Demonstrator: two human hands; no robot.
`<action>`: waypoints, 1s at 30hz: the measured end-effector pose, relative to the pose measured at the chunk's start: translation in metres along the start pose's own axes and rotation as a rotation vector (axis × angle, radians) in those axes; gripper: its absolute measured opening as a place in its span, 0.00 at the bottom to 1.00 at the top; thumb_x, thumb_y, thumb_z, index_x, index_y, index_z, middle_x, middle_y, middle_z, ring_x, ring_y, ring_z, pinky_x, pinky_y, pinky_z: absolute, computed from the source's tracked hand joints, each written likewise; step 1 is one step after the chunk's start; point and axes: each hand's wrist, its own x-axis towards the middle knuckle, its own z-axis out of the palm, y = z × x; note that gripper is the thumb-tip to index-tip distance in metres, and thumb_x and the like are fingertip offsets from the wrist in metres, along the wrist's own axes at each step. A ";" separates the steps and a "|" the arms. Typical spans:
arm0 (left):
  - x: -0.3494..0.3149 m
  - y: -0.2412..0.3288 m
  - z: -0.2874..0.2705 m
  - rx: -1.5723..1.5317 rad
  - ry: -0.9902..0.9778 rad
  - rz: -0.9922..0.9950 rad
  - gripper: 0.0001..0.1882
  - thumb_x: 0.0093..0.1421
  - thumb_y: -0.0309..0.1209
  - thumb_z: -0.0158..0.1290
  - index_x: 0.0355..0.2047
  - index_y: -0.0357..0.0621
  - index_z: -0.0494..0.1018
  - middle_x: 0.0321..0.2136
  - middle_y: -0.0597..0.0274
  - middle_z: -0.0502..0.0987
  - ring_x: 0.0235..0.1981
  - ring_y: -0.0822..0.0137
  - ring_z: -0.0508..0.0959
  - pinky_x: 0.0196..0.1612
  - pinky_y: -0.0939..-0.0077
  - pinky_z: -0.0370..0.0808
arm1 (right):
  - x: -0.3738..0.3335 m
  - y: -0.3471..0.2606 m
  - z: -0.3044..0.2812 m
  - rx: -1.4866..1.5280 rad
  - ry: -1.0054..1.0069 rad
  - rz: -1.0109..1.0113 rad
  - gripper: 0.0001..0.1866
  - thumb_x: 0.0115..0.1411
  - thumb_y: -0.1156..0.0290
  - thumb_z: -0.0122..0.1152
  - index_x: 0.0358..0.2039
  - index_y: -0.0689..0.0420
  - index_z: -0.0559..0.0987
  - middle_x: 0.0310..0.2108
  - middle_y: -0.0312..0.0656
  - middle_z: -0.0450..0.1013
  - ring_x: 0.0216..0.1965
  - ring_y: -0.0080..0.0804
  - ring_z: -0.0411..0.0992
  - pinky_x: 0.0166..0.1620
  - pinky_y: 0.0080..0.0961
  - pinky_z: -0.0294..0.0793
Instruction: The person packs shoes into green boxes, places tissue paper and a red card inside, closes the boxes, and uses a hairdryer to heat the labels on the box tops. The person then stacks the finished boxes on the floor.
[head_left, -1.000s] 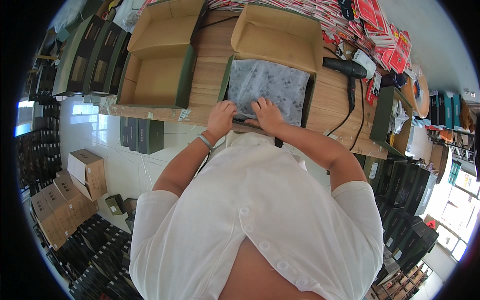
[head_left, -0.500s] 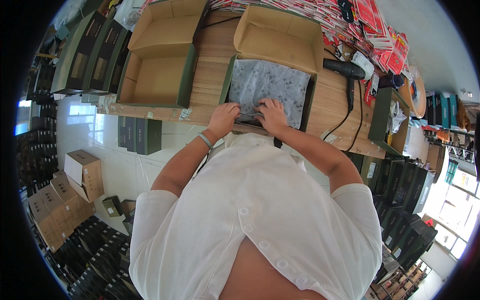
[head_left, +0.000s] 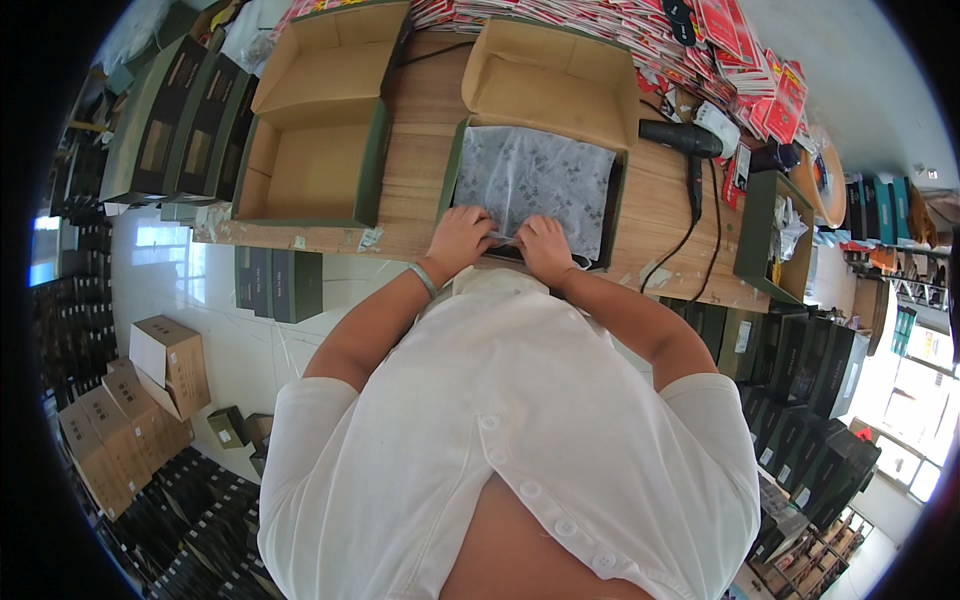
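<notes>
A dark green shoebox (head_left: 452, 172) stands on the workbench in front of me, its brown-lined lid (head_left: 548, 80) folded back. Grey patterned tissue paper (head_left: 535, 178) covers what lies inside, so the contents are hidden. At the box's near edge, my left hand (head_left: 463, 238) is closed with its fingertips pinching the front edge of the paper. Just to the right, my right hand (head_left: 543, 246) pinches the same edge, fingers bent and pressed together. Only a small gap separates the two hands.
An open, bare-bottomed box (head_left: 312, 165) sits to the left, beside standing green boxes (head_left: 150, 125). On the right lie a black hair dryer (head_left: 680, 137) with its cord and a small open box (head_left: 775, 235). Red printed cards (head_left: 735, 45) heap along the back. Cartons (head_left: 170, 365) stand on the floor.
My hands have come closer together along the paper's front edge. The right hand has shifted slightly toward me, and the tissue now lies flatter at the near side.
</notes>
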 end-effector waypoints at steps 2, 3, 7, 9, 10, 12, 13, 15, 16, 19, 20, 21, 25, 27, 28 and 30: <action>0.000 -0.001 0.006 -0.015 -0.001 0.011 0.15 0.51 0.36 0.61 0.40 0.50 0.76 0.38 0.63 0.72 0.44 0.57 0.71 0.47 0.63 0.68 | -0.004 0.000 -0.001 -0.014 0.002 -0.045 0.08 0.51 0.67 0.64 0.30 0.54 0.76 0.41 0.41 0.67 0.48 0.46 0.65 0.51 0.43 0.65; -0.001 -0.001 0.009 -0.033 0.015 0.000 0.14 0.51 0.35 0.61 0.39 0.50 0.76 0.37 0.64 0.72 0.44 0.57 0.71 0.47 0.63 0.67 | -0.006 0.000 -0.002 -0.021 0.002 -0.068 0.08 0.51 0.67 0.64 0.30 0.53 0.77 0.42 0.41 0.67 0.49 0.46 0.65 0.52 0.43 0.65; -0.006 -0.002 0.011 -0.027 -0.020 0.022 0.09 0.51 0.34 0.61 0.34 0.51 0.77 0.38 0.65 0.72 0.44 0.57 0.71 0.48 0.63 0.67 | -0.011 -0.008 -0.019 0.026 -0.086 -0.094 0.11 0.52 0.64 0.63 0.36 0.51 0.81 0.55 0.44 0.65 0.59 0.50 0.59 0.62 0.46 0.57; -0.010 -0.003 0.007 -0.037 0.029 0.105 0.08 0.51 0.35 0.61 0.33 0.54 0.78 0.40 0.65 0.72 0.45 0.57 0.71 0.49 0.62 0.67 | -0.012 -0.011 -0.022 -0.052 -0.025 -0.065 0.13 0.52 0.61 0.63 0.38 0.48 0.83 0.60 0.43 0.63 0.63 0.51 0.55 0.65 0.47 0.54; -0.011 -0.002 0.005 -0.040 0.055 0.143 0.07 0.51 0.35 0.61 0.32 0.55 0.79 0.41 0.65 0.72 0.45 0.57 0.71 0.49 0.62 0.67 | -0.011 -0.012 -0.025 -0.061 -0.061 -0.054 0.14 0.54 0.61 0.62 0.40 0.47 0.83 0.62 0.42 0.61 0.64 0.50 0.54 0.66 0.46 0.53; -0.014 0.001 0.004 -0.044 0.044 0.128 0.07 0.51 0.35 0.61 0.32 0.57 0.80 0.44 0.65 0.73 0.47 0.56 0.70 0.51 0.61 0.67 | -0.011 -0.015 -0.029 -0.078 -0.134 -0.031 0.15 0.57 0.62 0.59 0.46 0.47 0.82 0.65 0.40 0.56 0.66 0.48 0.51 0.68 0.46 0.50; -0.013 0.001 0.002 -0.043 0.038 0.121 0.07 0.50 0.35 0.61 0.32 0.58 0.81 0.46 0.65 0.73 0.48 0.56 0.70 0.52 0.61 0.67 | -0.013 -0.011 -0.023 -0.122 -0.147 -0.045 0.17 0.58 0.63 0.58 0.48 0.48 0.80 0.65 0.39 0.57 0.65 0.47 0.52 0.68 0.47 0.50; -0.009 0.005 0.001 -0.014 0.088 0.128 0.07 0.51 0.35 0.60 0.32 0.58 0.81 0.49 0.64 0.72 0.50 0.56 0.69 0.54 0.60 0.66 | -0.019 -0.002 -0.009 -0.210 -0.173 -0.075 0.19 0.60 0.64 0.56 0.52 0.52 0.77 0.64 0.39 0.59 0.65 0.46 0.53 0.67 0.49 0.51; -0.007 0.006 0.001 -0.001 0.115 0.130 0.07 0.51 0.35 0.60 0.32 0.59 0.81 0.50 0.64 0.71 0.51 0.56 0.68 0.55 0.59 0.65 | -0.020 -0.002 -0.011 -0.205 -0.184 -0.057 0.20 0.60 0.65 0.55 0.53 0.54 0.75 0.64 0.39 0.59 0.65 0.46 0.53 0.67 0.49 0.51; -0.006 0.006 0.001 0.058 0.130 0.144 0.07 0.51 0.34 0.59 0.32 0.57 0.81 0.52 0.63 0.70 0.52 0.56 0.67 0.56 0.58 0.64 | -0.024 -0.001 -0.015 -0.172 -0.163 -0.013 0.22 0.60 0.67 0.56 0.55 0.57 0.73 0.64 0.41 0.59 0.64 0.46 0.54 0.67 0.49 0.51; -0.005 0.006 0.001 0.065 0.110 0.151 0.09 0.51 0.34 0.59 0.34 0.56 0.81 0.53 0.64 0.71 0.52 0.56 0.68 0.56 0.58 0.65 | -0.024 -0.001 -0.013 -0.147 -0.121 -0.006 0.21 0.59 0.67 0.57 0.54 0.55 0.74 0.64 0.40 0.59 0.64 0.46 0.54 0.67 0.49 0.51; -0.005 0.006 0.000 0.072 0.089 0.158 0.11 0.51 0.33 0.59 0.37 0.55 0.81 0.53 0.64 0.71 0.52 0.57 0.68 0.56 0.58 0.65 | -0.023 -0.001 -0.013 -0.122 -0.079 0.001 0.21 0.58 0.67 0.58 0.53 0.54 0.76 0.63 0.40 0.60 0.64 0.46 0.54 0.67 0.49 0.51; -0.002 0.001 0.004 0.076 0.079 0.240 0.13 0.51 0.29 0.56 0.39 0.46 0.79 0.48 0.64 0.73 0.50 0.60 0.70 0.57 0.62 0.67 | -0.019 -0.005 -0.025 0.002 -0.076 -0.067 0.19 0.58 0.62 0.60 0.51 0.42 0.78 0.66 0.43 0.55 0.65 0.49 0.53 0.67 0.55 0.47; -0.003 -0.002 0.006 0.054 0.083 0.244 0.14 0.52 0.28 0.56 0.40 0.45 0.78 0.45 0.65 0.75 0.48 0.60 0.71 0.55 0.63 0.68 | -0.013 -0.015 -0.034 0.012 -0.136 -0.077 0.18 0.56 0.58 0.63 0.50 0.37 0.80 0.68 0.44 0.50 0.66 0.54 0.50 0.67 0.59 0.44; -0.002 -0.003 0.007 0.044 0.086 0.248 0.14 0.52 0.27 0.56 0.41 0.44 0.78 0.44 0.65 0.76 0.47 0.60 0.72 0.54 0.64 0.69 | -0.011 -0.016 -0.032 0.014 -0.130 -0.056 0.17 0.57 0.57 0.62 0.48 0.36 0.80 0.69 0.46 0.48 0.67 0.56 0.48 0.67 0.60 0.42; -0.002 -0.007 0.009 0.036 0.117 0.286 0.13 0.52 0.26 0.56 0.40 0.44 0.78 0.41 0.65 0.76 0.45 0.59 0.73 0.53 0.63 0.70 | -0.008 -0.017 -0.030 0.017 -0.118 -0.016 0.15 0.57 0.56 0.62 0.46 0.34 0.81 0.70 0.49 0.43 0.68 0.60 0.44 0.67 0.63 0.39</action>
